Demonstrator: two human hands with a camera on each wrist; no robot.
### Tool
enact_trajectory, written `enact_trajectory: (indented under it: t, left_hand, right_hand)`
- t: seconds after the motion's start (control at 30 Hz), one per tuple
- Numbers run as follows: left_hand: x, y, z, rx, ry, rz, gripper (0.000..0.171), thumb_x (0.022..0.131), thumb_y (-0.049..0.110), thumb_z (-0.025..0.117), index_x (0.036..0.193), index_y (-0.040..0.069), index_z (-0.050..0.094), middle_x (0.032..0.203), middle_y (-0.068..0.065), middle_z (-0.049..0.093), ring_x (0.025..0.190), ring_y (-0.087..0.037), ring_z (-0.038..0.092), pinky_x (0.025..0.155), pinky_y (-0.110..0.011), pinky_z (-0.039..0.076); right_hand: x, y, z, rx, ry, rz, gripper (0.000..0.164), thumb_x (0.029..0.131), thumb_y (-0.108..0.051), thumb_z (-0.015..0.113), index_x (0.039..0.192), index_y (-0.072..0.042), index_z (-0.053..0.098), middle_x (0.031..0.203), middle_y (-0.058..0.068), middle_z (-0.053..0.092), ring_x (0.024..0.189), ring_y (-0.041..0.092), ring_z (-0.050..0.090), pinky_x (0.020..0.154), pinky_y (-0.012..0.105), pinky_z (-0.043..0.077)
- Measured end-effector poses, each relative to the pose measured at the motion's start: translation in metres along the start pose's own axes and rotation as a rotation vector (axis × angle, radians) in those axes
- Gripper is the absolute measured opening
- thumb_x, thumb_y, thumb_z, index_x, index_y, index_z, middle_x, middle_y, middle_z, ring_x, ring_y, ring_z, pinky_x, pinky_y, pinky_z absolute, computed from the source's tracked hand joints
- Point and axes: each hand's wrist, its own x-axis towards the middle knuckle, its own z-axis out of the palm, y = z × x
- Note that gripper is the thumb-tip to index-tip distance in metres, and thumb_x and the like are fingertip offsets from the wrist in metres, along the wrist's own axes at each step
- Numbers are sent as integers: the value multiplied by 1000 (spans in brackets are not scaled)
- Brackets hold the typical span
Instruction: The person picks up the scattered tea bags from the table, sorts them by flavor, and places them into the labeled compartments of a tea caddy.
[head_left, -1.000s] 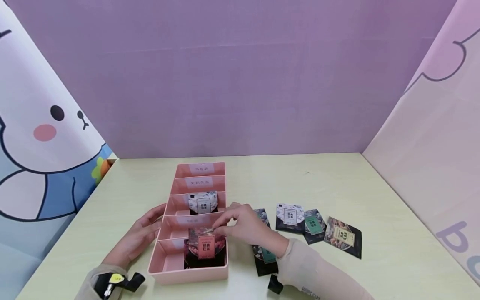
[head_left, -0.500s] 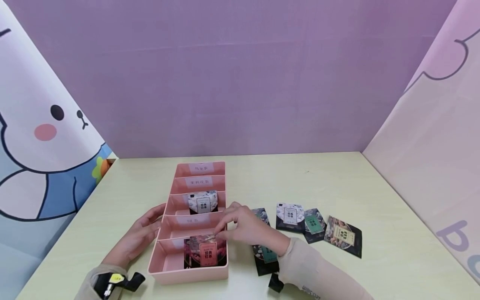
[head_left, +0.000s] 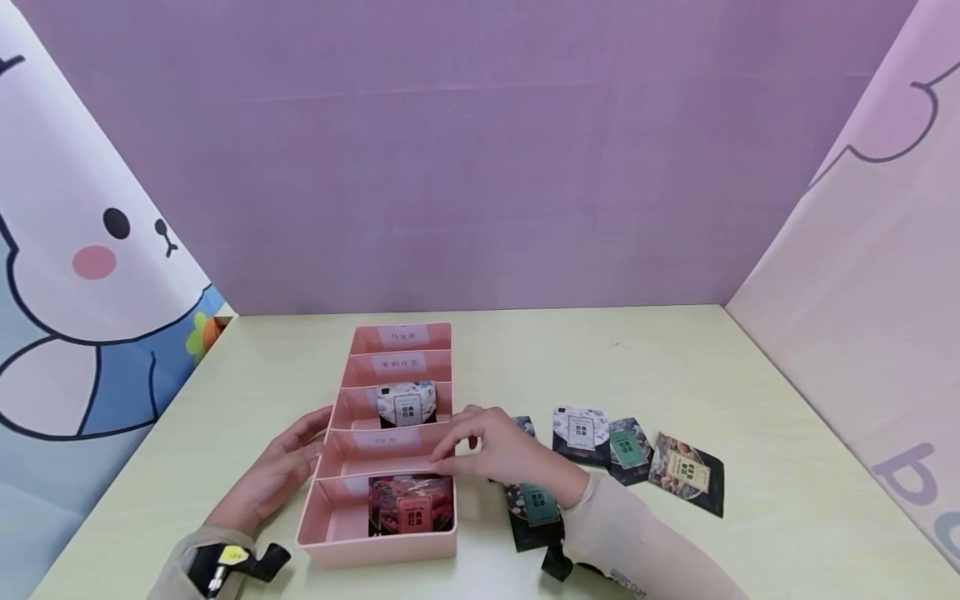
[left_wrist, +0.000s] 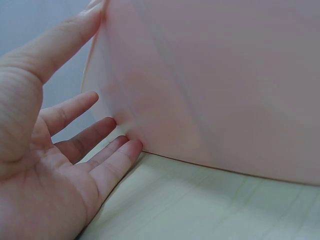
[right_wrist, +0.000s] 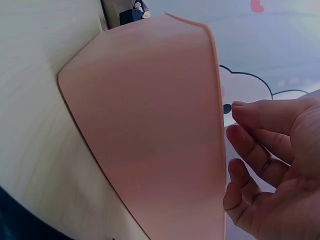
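Observation:
A long pink divided box stands on the table with paper labels in its compartments. Red-labelled tea sachets lie overlapping in the nearest compartment, and one white-labelled sachet leans in the middle one. My left hand rests its extended fingertips on the box's left side; in the left wrist view the fingers meet the wall low down. At the right rim, just above the red sachets, is my right hand. In the right wrist view its fingers are loosely bent with nothing between them.
Right of the box lie a white-labelled sachet, a green-labelled one and a yellow-labelled one. Other dark sachets are partly covered by the right forearm. A purple panel closes off the back.
The red-labelled sachet has gone down from the right fingertips into the nearest compartment, and the right hand has let it go. My left hand stays at the box.

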Motion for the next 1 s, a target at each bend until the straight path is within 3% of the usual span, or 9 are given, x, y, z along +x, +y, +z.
enact_trajectory:
  t: [0.33, 0.53, 1.0]
  left_hand:
    - [-1, 1, 0, -25, -4, 10, 55, 104, 11, 51, 153, 0, 28, 137, 4, 43, 119, -3, 51, 98, -23, 47]
    - [-1, 1, 0, -23, -4, 7, 55, 104, 11, 51, 153, 0, 28, 137, 6, 44, 119, -3, 52, 97, -22, 47]
    - [0, 0, 0, -29, 6, -3, 56, 104, 12, 51, 153, 0, 27, 137, 5, 43, 119, -2, 52, 97, -22, 47]
  right_hand:
    - [-4, 7, -24, 125, 64, -108, 12, 89, -3, 72, 100, 1, 75, 86, 3, 69, 69, 10, 56, 61, 26, 49]
    - [-7, 8, -43, 92, 117, -59, 14, 89, -4, 72, 102, -2, 75, 92, 5, 72, 73, 13, 59, 65, 28, 52]
    - [-8, 31, -66, 45, 107, 109, 18, 91, -8, 71, 108, -2, 73, 90, 4, 69, 77, 19, 59, 66, 32, 52]
